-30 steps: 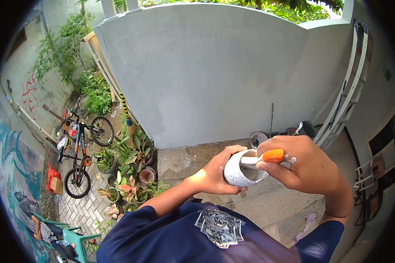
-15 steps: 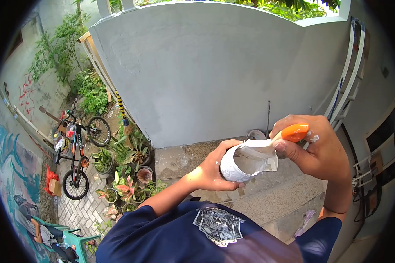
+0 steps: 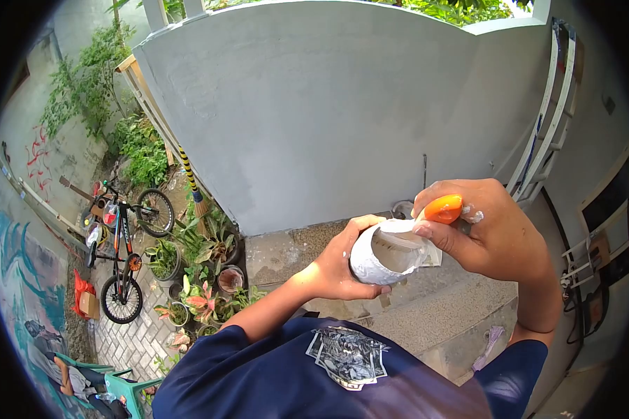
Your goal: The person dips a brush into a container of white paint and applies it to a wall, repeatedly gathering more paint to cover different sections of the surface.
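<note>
My left hand (image 3: 334,267) is wrapped round a paint-smeared white cup (image 3: 367,264), its open mouth tilted up toward me. White paint coats the inside of the cup. In my right hand (image 3: 496,227) is a paintbrush with an orange-tipped handle (image 3: 444,208), pinched between thumb and fingers. The brush's pale head lies at the far rim of the cup and reaches into its mouth; the bristle ends are partly hidden. Spots of white paint mark the right hand near the handle.
A grey wall (image 3: 328,119) stands in front, above a concrete ledge. Potted plants (image 3: 199,300), a broom (image 3: 200,206) and a bicycle (image 3: 122,258) are at left. A ladder (image 3: 546,119) leans at right. A seated person's arm (image 3: 64,377) shows at lower left.
My right hand has moved left with the paintbrush, bringing its orange end closer to the cup. The left hand keeps its hold on the cup almost unmoved.
</note>
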Action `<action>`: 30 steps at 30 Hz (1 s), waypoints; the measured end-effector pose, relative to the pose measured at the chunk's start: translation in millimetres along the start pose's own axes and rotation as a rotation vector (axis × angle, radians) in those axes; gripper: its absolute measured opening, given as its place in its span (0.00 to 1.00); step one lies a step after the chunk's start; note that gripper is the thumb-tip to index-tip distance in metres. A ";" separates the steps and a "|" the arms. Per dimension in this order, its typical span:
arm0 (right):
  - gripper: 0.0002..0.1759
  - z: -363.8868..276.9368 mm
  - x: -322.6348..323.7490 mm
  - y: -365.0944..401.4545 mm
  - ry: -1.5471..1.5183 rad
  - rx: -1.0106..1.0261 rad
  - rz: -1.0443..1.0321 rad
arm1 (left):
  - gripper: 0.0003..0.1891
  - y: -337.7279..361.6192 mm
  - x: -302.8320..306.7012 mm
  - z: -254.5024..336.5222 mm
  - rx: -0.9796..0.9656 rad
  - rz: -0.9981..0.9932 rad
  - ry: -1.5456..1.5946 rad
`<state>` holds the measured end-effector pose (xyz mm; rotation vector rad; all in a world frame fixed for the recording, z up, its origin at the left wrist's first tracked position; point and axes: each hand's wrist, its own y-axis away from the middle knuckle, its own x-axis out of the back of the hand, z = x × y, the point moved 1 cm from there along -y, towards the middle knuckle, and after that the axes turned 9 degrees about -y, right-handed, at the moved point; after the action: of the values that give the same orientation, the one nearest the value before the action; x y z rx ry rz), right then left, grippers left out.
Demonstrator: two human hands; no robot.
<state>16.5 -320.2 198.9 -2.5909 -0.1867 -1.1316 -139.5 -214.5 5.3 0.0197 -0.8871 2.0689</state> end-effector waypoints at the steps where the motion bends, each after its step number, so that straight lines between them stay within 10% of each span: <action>1: 0.10 3.3 -4.2 -1.3 0.007 0.045 0.015 | 0.48 -1.1 1.2 -0.5 -0.011 -0.010 -0.005; 30: 0.11 -4.3 7.5 -3.7 -0.145 0.260 0.142 | 0.49 4.5 17.4 4.5 0.064 0.022 0.016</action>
<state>17.8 -318.2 208.1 -2.4109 -0.1667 -0.8123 -155.0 -206.5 11.6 0.0276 -0.8149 2.1141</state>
